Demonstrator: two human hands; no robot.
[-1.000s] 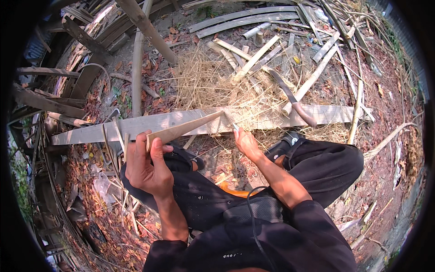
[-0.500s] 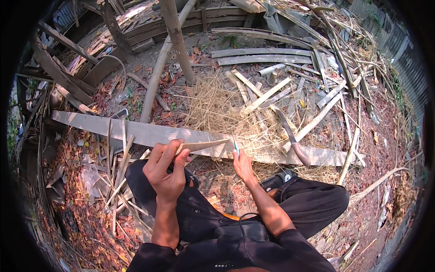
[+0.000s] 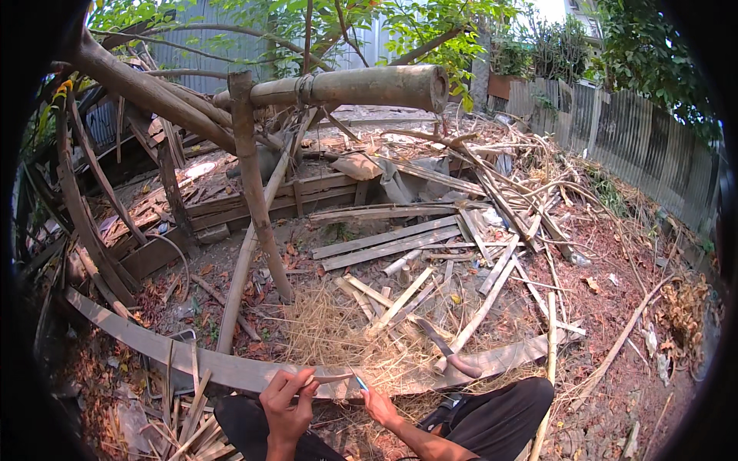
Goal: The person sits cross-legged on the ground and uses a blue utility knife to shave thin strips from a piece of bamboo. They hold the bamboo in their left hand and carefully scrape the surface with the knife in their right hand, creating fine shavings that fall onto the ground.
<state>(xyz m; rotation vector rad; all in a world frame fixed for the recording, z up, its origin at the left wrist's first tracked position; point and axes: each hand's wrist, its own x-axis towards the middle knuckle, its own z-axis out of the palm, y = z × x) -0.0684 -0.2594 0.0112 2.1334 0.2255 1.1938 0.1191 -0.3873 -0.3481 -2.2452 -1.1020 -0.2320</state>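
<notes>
My left hand (image 3: 288, 401) is closed around a short bamboo strip (image 3: 332, 378), which points right over a long grey plank (image 3: 223, 370). In my right hand (image 3: 382, 409) is a slim blue-handled blade (image 3: 359, 380), gripped upright at the strip's right end. Whether blade and strip touch, I cannot tell. A curved knife with a brown wooden handle (image 3: 464, 366) rests across the plank, to the right of my hands. Pale, stringy shavings (image 3: 319, 326) are heaped on the ground beyond the plank and partly over it.
Split bamboo pieces (image 3: 400, 307) lie past the shavings, with flat slats (image 3: 388, 244) farther back. Thin strips (image 3: 196, 419) are piled left of my knee. An upright post (image 3: 257, 184) and a thick bamboo pole (image 3: 361, 88) stand ahead. Corrugated fencing (image 3: 630, 131) runs along the right.
The view has tilted up, bringing in the fence, trees and thick pole. My hands now appear lower in the picture, still holding the bamboo strip and the blue-handled blade close together.
</notes>
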